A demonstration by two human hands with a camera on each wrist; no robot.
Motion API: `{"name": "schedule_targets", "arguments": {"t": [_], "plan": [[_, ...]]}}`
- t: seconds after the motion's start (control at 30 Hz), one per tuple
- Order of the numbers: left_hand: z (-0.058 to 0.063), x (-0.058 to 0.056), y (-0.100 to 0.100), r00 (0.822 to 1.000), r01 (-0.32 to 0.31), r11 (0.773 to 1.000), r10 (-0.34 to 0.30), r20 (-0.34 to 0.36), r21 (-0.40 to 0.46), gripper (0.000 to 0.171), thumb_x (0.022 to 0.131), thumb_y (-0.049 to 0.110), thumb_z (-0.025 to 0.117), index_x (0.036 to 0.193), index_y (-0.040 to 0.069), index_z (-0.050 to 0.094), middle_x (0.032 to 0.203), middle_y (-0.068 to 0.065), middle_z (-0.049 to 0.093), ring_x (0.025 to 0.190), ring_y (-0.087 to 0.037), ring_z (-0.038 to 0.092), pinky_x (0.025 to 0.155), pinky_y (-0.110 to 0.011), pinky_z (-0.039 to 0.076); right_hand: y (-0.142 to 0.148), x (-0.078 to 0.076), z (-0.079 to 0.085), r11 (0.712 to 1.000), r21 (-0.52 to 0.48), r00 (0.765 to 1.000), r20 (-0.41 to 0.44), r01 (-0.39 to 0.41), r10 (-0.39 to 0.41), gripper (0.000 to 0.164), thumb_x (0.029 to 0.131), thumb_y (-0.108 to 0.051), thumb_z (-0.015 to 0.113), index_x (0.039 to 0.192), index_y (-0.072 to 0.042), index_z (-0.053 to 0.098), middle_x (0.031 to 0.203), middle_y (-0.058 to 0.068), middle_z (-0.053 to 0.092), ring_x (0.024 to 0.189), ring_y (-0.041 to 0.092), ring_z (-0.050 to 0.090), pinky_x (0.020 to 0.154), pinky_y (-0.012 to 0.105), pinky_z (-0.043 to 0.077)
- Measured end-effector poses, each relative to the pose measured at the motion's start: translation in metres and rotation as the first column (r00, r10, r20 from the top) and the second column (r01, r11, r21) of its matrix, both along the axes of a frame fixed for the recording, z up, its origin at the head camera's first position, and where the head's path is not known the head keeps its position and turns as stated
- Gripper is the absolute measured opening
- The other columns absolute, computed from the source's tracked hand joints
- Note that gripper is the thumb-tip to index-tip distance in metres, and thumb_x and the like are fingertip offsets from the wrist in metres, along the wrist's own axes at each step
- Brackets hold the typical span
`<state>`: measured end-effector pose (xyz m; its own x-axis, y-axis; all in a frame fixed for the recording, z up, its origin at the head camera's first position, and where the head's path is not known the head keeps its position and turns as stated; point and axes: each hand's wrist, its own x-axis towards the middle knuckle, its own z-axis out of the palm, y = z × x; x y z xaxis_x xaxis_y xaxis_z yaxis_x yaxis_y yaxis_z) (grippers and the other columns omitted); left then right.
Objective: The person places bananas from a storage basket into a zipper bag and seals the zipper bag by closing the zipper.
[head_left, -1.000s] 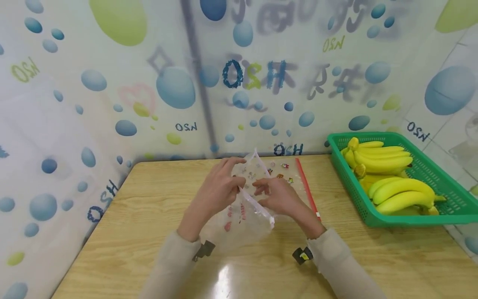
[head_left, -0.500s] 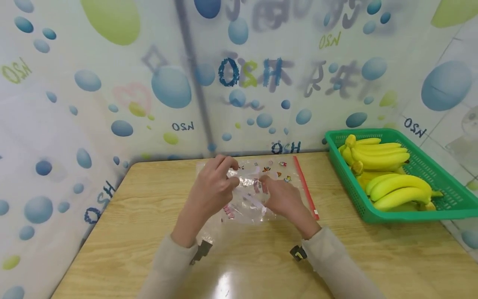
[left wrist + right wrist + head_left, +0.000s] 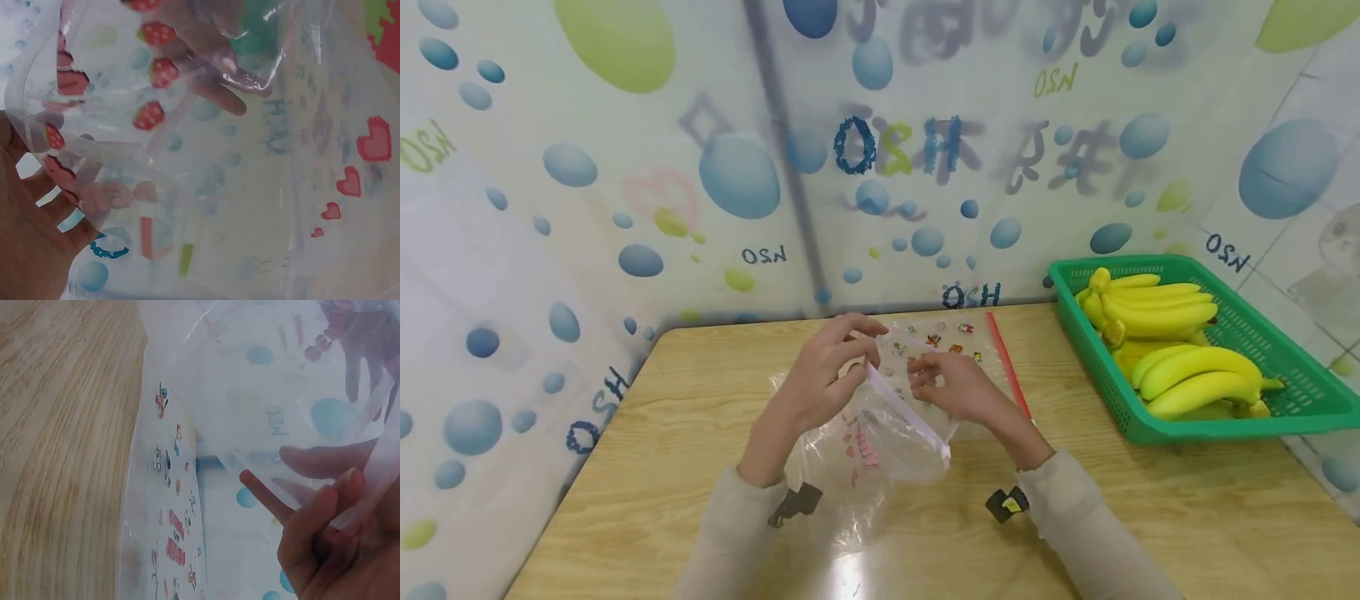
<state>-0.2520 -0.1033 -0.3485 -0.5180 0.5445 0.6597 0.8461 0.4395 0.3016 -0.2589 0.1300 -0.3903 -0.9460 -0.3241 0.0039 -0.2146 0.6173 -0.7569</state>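
A clear plastic zip bag (image 3: 891,454) with pink prints hangs between both hands in the head view, its white zip edge slanting down to the right. My left hand (image 3: 816,375) pinches the upper left of that edge between thumb and fingers. Strawberries (image 3: 149,115) and hearts (image 3: 375,139) printed on the film show in the left wrist view, partly covering the fingers behind. Across the mouth, my right hand (image 3: 962,387) has its fingers bent at the bag's rim; in the right wrist view its thumb (image 3: 325,461) shows through the film while the other fingers lie outside.
Beneath the hands, a second clear bag with cartoon prints (image 3: 957,348) and a red slider strip (image 3: 1009,367) lies flat on the wooden table (image 3: 715,383). At the right stands a green plastic basket (image 3: 1142,432) holding bananas (image 3: 1161,317). A patterned curtain (image 3: 700,100) rises behind.
Half a second ago the bag was bunched low between the hands; now its mouth is spread and its front side hangs toward me. The right hand's fingers have turned to point left.
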Motion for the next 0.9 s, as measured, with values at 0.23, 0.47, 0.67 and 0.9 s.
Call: {"name": "schedule_targets", "arguments": {"t": [0.23,0.47,0.67,0.9], "plan": [[-0.003,-0.005,0.003,0.998,-0.008,1.0,0.009,-0.056,0.018,0.028,0.091,-0.009,0.048,0.08,0.01,0.064,0.12,-0.013,0.067,0.111,-0.028,0.066,0.084,-0.038,0.06,0.009,0.0,0.002,0.998,0.002,0.995,0.078,-0.063,0.063,0.039,0.102,-0.025,0.065,0.139,-0.015,0.064,0.129,0.017,0.069,0.083,0.029,0.072,0.058,0.035,0.059],[-0.005,-0.004,0.006,0.985,-0.081,0.996,0.073,-0.158,-0.049,0.029,0.092,-0.01,0.047,0.079,0.012,0.06,0.114,-0.011,0.069,0.1,-0.028,0.069,0.07,-0.035,0.054,0.041,0.012,0.034,0.991,0.067,0.991,0.076,-0.119,0.113,0.056,0.105,-0.042,0.056,0.157,-0.025,0.043,0.137,0.023,0.059,0.066,0.022,0.069,0.063,0.036,0.058],[-0.005,-0.005,0.004,0.981,-0.094,0.995,0.091,-0.173,-0.014,0.028,0.092,-0.012,0.047,0.079,0.011,0.059,0.114,-0.012,0.069,0.096,-0.027,0.071,0.07,-0.035,0.057,0.09,-0.001,0.093,0.967,0.255,1.0,-0.016,0.021,-0.017,0.07,0.106,-0.044,0.054,0.162,-0.014,0.025,0.144,0.033,0.054,0.07,0.018,0.07,0.065,0.036,0.058],[-0.006,-0.005,0.001,0.977,-0.085,0.996,0.086,-0.195,0.012,0.028,0.093,-0.011,0.049,0.08,0.01,0.063,0.109,-0.011,0.071,0.086,-0.025,0.068,0.067,-0.032,0.053,0.171,-0.058,0.132,0.88,0.459,0.989,0.022,0.121,-0.147,0.07,0.107,-0.037,0.051,0.156,0.005,0.026,0.14,0.04,0.05,0.079,0.03,0.072,0.075,0.044,0.061]]}}
